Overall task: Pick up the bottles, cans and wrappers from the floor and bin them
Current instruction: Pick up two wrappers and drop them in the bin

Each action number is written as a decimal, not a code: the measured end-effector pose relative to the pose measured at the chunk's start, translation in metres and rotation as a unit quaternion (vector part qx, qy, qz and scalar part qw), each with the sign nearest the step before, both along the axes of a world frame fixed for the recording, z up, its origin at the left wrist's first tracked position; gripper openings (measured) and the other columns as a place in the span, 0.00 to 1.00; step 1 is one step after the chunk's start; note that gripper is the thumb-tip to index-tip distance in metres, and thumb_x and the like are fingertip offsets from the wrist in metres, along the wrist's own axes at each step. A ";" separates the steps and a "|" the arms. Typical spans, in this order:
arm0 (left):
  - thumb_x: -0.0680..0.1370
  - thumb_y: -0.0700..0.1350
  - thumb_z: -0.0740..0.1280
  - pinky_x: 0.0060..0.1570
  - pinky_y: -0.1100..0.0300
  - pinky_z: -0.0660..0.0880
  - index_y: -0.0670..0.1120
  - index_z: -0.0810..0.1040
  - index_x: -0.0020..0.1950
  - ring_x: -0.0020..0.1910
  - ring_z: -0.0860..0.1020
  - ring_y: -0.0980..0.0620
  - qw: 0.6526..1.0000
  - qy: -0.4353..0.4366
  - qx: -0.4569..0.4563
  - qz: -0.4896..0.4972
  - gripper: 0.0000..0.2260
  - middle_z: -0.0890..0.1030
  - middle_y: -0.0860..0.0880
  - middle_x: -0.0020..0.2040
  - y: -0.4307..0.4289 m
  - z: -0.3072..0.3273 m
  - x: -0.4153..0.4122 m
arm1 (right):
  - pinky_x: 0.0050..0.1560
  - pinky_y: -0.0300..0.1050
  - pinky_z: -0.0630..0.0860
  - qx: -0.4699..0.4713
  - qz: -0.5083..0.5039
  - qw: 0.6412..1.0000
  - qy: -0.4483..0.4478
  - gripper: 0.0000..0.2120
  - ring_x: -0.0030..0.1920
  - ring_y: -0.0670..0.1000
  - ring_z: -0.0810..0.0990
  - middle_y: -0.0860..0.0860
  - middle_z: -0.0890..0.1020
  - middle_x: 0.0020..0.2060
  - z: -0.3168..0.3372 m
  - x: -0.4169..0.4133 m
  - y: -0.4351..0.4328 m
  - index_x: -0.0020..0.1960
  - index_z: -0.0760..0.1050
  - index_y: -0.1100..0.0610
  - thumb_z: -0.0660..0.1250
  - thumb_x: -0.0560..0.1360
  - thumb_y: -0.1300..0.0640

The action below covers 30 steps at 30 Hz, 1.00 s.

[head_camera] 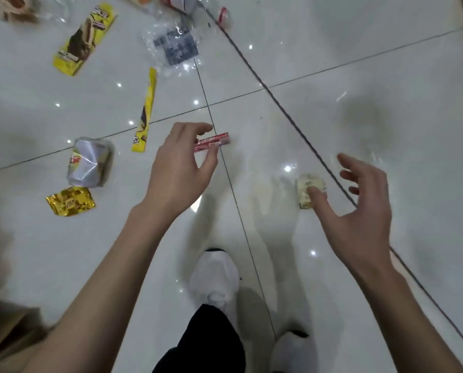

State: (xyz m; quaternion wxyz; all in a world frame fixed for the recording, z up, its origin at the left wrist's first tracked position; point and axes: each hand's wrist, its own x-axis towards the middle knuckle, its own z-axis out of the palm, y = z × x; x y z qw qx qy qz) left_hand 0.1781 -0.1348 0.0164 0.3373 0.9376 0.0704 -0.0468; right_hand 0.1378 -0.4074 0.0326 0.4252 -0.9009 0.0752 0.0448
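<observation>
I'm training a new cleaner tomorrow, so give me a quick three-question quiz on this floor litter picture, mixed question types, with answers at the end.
1. True or false: the left hand has its fingers around the red wrapper.
2. Multiple choice: what lies just beyond the gold foil wrapper? A) a glass jar B) a crushed silver can C) a paper cup
3. Short answer: which piece of litter is the open right hand reaching over?

Key
1. True: thumb and fingers close on its end.
2. B
3. The small pale wrapper beside the dark tile seam; the thumb tip is over it, but it is not gripped.
</observation>
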 end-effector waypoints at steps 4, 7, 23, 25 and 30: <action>0.79 0.48 0.66 0.57 0.43 0.74 0.47 0.75 0.66 0.58 0.77 0.44 0.998 0.006 0.057 -0.022 0.16 0.75 0.46 0.62 0.002 -0.075 0.018 | 0.64 0.34 0.71 -0.012 -0.006 1.000 0.003 0.29 0.62 0.46 0.74 0.51 0.72 0.66 -0.071 0.003 -0.007 0.73 0.71 0.54 0.75 0.74 0.54; 0.79 0.46 0.66 0.56 0.45 0.73 0.46 0.75 0.67 0.57 0.75 0.40 0.991 0.012 0.126 -0.035 0.16 0.75 0.44 0.64 0.001 -0.111 0.027 | 0.67 0.43 0.73 -0.023 -0.013 1.000 0.004 0.28 0.64 0.49 0.74 0.51 0.72 0.66 -0.102 0.000 -0.010 0.72 0.72 0.53 0.75 0.74 0.54; 0.81 0.46 0.63 0.55 0.49 0.65 0.47 0.78 0.64 0.55 0.73 0.39 0.968 0.049 0.235 -0.074 0.13 0.76 0.42 0.57 -0.016 -0.158 0.008 | 0.70 0.57 0.71 -0.110 -0.045 0.993 -0.001 0.31 0.69 0.56 0.70 0.56 0.71 0.67 -0.171 -0.011 -0.015 0.71 0.74 0.53 0.75 0.72 0.45; 0.81 0.47 0.62 0.54 0.48 0.65 0.47 0.79 0.62 0.53 0.73 0.39 0.968 0.040 0.234 -0.076 0.12 0.76 0.43 0.55 -0.022 -0.158 0.005 | 0.71 0.53 0.69 -0.121 -0.046 0.992 0.012 0.31 0.69 0.55 0.68 0.56 0.69 0.68 -0.176 -0.011 -0.013 0.71 0.74 0.52 0.76 0.72 0.45; 0.83 0.48 0.60 0.52 0.48 0.67 0.47 0.79 0.61 0.49 0.77 0.40 0.977 0.034 0.198 -0.065 0.12 0.78 0.44 0.52 -0.030 -0.151 0.000 | 0.68 0.46 0.68 -0.146 -0.058 0.987 0.022 0.26 0.67 0.54 0.65 0.56 0.68 0.71 -0.187 -0.015 -0.009 0.70 0.75 0.51 0.75 0.74 0.49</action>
